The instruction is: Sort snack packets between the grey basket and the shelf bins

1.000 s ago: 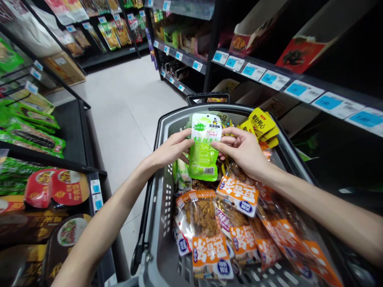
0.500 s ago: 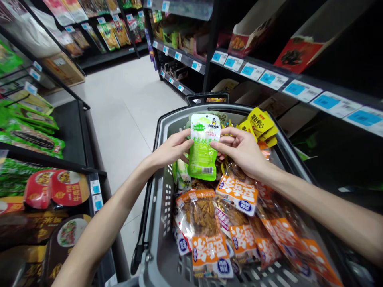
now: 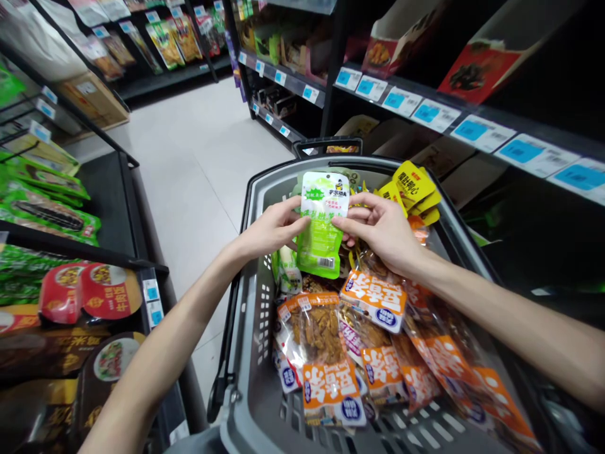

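A green and white snack packet (image 3: 321,243) is held upright over the far part of a grey shopping basket (image 3: 258,403). My left hand (image 3: 274,230) pinches its left edge, thumb on the front. On the opposite edge, my right hand (image 3: 378,230) grips it the same way, with some fingers behind. Below lie several clear snack bags with orange labels (image 3: 333,384). Yellow snack packets (image 3: 413,186) are piled in the far right corner of the basket, beyond my right hand. Another green and white packet (image 3: 287,268) lies partly hidden under my left hand.
Black shelving with price tags (image 3: 435,115) and open cartons (image 3: 477,69) runs along the right. At the left, a lower shelf holds red-lidded food tubs (image 3: 89,293) and green bags (image 3: 47,214). A pale tiled floor (image 3: 189,151) stretches between; a cardboard box (image 3: 92,98) stands farther back.
The view has shifted slightly, so the basket and shelves sit a little higher in the picture. Both hands keep the same hold on the green and white packet.
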`<state>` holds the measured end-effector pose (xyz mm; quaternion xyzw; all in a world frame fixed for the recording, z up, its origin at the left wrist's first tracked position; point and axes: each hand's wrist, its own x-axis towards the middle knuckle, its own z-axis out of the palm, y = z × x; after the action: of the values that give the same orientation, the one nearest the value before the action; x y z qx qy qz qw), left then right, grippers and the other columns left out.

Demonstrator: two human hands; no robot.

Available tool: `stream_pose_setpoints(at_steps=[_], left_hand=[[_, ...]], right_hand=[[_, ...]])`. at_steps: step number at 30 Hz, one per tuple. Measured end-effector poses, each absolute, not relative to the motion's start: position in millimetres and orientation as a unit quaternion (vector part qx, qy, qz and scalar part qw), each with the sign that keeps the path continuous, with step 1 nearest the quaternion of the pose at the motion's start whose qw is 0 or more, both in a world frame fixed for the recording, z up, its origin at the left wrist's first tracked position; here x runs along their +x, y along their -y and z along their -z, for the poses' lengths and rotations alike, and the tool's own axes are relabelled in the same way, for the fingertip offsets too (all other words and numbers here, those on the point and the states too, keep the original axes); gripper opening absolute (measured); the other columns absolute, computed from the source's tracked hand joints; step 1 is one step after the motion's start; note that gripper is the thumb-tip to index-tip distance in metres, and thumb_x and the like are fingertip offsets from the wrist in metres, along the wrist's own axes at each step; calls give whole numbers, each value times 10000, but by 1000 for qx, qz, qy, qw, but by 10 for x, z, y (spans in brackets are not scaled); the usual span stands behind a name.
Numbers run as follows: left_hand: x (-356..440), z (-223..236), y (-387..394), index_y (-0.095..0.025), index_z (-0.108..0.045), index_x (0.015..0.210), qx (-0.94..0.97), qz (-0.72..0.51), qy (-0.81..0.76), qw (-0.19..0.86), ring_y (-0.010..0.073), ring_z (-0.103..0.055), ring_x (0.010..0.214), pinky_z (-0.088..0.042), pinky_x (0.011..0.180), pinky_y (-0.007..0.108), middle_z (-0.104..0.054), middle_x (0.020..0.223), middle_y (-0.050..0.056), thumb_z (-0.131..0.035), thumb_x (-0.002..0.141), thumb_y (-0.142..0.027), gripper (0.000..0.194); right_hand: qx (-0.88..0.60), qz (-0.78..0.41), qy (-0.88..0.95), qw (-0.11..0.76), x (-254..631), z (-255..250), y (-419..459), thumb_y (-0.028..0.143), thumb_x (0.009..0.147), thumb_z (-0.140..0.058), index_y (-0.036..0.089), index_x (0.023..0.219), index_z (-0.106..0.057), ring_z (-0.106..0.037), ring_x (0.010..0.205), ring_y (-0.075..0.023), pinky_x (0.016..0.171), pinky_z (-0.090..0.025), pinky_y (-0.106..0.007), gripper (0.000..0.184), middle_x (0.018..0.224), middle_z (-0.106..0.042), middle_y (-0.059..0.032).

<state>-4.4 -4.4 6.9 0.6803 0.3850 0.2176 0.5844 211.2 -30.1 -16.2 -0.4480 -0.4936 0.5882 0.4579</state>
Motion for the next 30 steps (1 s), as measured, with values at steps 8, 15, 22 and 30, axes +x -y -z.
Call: stream_pose_setpoints(at_steps=[8,15,22,30], left_hand=[[-39,-70,46,-196,-537,1260,686,-222,-397,567,166,-658,793,-580,592,240,-683,880,51,-544,918,-365,381],[-43,-61,46,-201,-521,1283,687,-224,-383,576,177,-669,816,-590,623,267,-698,936,63,-569,902,-349,411],[-29,-23,42,-186,-478,1337,691,-224,-365,582,218,-696,845,-591,673,315,-715,954,88,-650,827,-271,545],[-24,-29,43,-184,-473,1345,707,-228,-359,565,247,-694,925,-591,765,378,-707,1032,112,-674,781,-204,599]], right_hand=[[-446,-590,491,459,2113,158,301,440,650,-837,222,914,-586,-570,496,-101,464,-512,-256,425,748,-715,-1],[-454,-588,491,455,2111,150,303,440,655,-833,222,917,-588,-585,516,-110,478,-516,-266,419,774,-716,-7],[-449,-591,485,462,2114,166,303,423,640,-848,221,928,-614,-591,513,-120,457,-494,-268,422,771,-714,-11],[-445,-593,485,464,2115,174,298,424,638,-850,223,921,-624,-586,508,-122,447,-486,-271,414,759,-713,-9]])
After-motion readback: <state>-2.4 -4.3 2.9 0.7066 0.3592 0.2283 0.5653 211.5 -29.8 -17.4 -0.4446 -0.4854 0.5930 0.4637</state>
